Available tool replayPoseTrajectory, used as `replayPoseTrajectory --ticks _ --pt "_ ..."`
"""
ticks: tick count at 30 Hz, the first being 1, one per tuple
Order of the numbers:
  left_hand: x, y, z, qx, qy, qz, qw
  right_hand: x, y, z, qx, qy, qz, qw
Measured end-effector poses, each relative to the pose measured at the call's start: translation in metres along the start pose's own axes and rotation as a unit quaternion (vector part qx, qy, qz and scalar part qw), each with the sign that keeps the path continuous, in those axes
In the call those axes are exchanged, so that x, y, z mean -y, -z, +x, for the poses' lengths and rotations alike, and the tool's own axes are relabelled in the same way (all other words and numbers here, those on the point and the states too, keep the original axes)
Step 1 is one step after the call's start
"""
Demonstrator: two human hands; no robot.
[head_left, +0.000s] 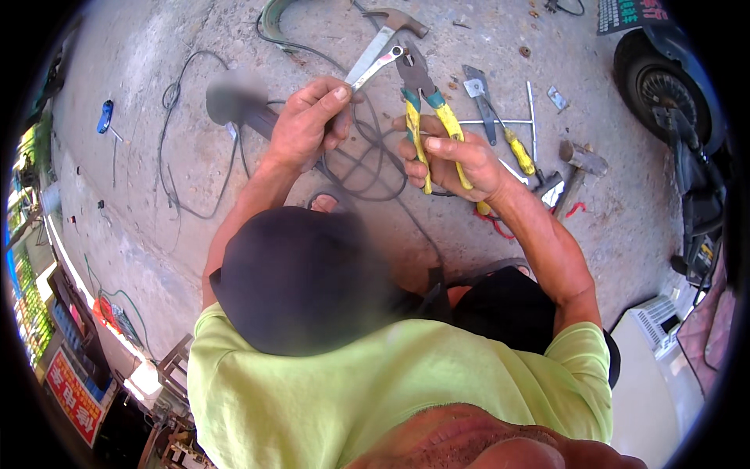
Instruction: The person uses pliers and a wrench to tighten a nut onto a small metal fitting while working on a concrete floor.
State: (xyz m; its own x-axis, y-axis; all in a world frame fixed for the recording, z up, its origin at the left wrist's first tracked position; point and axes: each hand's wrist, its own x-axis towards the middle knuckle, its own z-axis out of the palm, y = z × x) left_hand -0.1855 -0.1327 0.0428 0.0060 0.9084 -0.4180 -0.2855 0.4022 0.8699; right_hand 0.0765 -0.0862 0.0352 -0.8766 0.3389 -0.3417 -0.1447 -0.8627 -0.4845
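Note:
My left hand (308, 121) is closed around a silver wrench (376, 69), its ring end pointing up and to the right. In my right hand (461, 160) are combination pliers (418, 78) with yellow and green handles. The fingers wrap the handles, which are spread apart. The pliers' dark jaws come up close beside the wrench's ring end; whether they touch, I cannot tell. Behind the wrench, a hammer (406, 23) with a dark head lies on the concrete floor, its handle partly hidden.
Black cable (367, 187) loops over the floor between my hands and feet. Right of the pliers lie a scraper (479, 94), a yellow-handled screwdriver (519, 152), a T-shaped metal bar (532, 121) and a second hammer (583, 158). A vehicle wheel (662, 92) stands far right; a blue-handled tool (105, 117) lies left.

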Motion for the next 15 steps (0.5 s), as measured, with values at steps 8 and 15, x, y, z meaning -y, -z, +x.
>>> replayPoseTrajectory --ticks 8,15 --pt "0.012 -0.01 -0.003 -0.008 0.009 -0.023 1.0 -0.003 -0.004 0.003 0.0 0.001 0.015 1.0" --pt "0.026 -0.029 -0.004 0.007 0.049 -0.119 0.992 -0.013 0.009 0.008 0.004 0.024 0.008 1.0"
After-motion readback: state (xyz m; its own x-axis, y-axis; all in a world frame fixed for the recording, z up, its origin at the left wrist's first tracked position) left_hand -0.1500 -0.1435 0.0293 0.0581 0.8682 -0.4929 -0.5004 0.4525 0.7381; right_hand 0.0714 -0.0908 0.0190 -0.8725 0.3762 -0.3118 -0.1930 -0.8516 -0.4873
